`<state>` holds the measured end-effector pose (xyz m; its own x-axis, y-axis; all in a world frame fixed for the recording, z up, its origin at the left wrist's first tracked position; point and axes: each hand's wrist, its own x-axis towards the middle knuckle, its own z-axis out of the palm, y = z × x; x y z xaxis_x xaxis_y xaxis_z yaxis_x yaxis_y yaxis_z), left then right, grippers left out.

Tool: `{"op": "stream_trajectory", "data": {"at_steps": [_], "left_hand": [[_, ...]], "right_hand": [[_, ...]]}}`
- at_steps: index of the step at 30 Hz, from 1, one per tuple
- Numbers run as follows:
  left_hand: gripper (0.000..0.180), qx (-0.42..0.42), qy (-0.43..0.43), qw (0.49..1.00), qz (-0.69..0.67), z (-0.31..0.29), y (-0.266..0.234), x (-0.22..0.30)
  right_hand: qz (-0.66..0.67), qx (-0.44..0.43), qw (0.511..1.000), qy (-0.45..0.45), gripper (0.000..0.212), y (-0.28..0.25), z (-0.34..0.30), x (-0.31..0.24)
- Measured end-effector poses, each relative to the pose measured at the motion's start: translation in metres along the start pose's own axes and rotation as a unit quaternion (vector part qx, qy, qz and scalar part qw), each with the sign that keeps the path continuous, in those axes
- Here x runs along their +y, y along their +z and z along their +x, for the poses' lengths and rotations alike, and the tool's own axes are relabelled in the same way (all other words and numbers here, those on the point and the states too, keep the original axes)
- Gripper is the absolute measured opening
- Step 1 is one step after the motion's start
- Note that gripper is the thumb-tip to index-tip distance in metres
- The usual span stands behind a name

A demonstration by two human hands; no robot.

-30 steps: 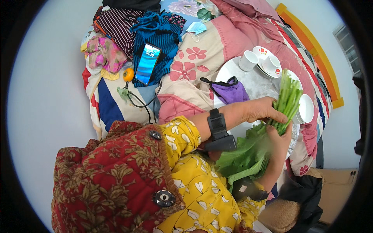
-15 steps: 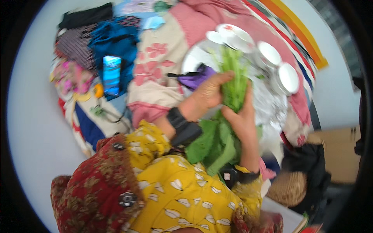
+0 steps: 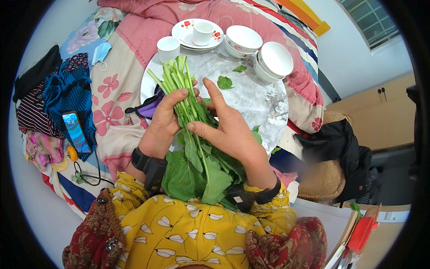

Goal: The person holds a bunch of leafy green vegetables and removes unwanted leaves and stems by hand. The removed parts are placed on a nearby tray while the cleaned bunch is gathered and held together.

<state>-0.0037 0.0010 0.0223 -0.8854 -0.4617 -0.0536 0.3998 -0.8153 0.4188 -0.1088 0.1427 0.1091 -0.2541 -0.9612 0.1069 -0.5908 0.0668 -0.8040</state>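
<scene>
A bunch of leafy greens (image 3: pixel 186 101) is between my hands, its pale cut stems pointing away and its broad leaves hanging toward my lap. My left hand (image 3: pixel 166 114) is closed round the stems, thumb in front. On the bunch's right side is my right hand (image 3: pixel 230 132): its thumb presses across the stems, its index finger stretches out, and the other fingers curl partly hidden behind the leaves. Beyond them lies a round silvery-white tabletop (image 3: pixel 255 105) with loose leaf pieces (image 3: pixel 225 82) on it. A purple cloth item (image 3: pixel 151 106) sits beside my left hand.
At the table's far side are a white cup (image 3: pixel 168 48), a floral plate (image 3: pixel 179 32) bearing another cup (image 3: pixel 203 34), and stacked bowls (image 3: pixel 244 38) (image 3: pixel 275 59). A lit phone (image 3: pixel 76 130) rests on clothes at left. A woven stool (image 3: pixel 323 179) with a black bag (image 3: pixel 345 150) stands at right.
The view has shifted, so the table and dishes appear farther left. My hands still hold the greens, now lower and tilted left; my right index finger has stretched away from the stems.
</scene>
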Motion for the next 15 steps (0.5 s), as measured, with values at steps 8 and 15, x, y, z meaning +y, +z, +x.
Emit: {"op": "stream_trajectory", "data": {"at_steps": [8,15], "left_hand": [[0.055,-0.039,-0.005,0.996,-0.075,0.002,-0.011,0.0],[0.058,-0.011,-0.013,0.999,-0.029,-0.001,-0.011,0.003]], "right_hand": [[0.035,0.094,0.988,0.114,0.048,-0.049,0.022,0.051],[-0.129,0.019,0.991,0.024,0.052,-0.036,0.043,0.114]]}}
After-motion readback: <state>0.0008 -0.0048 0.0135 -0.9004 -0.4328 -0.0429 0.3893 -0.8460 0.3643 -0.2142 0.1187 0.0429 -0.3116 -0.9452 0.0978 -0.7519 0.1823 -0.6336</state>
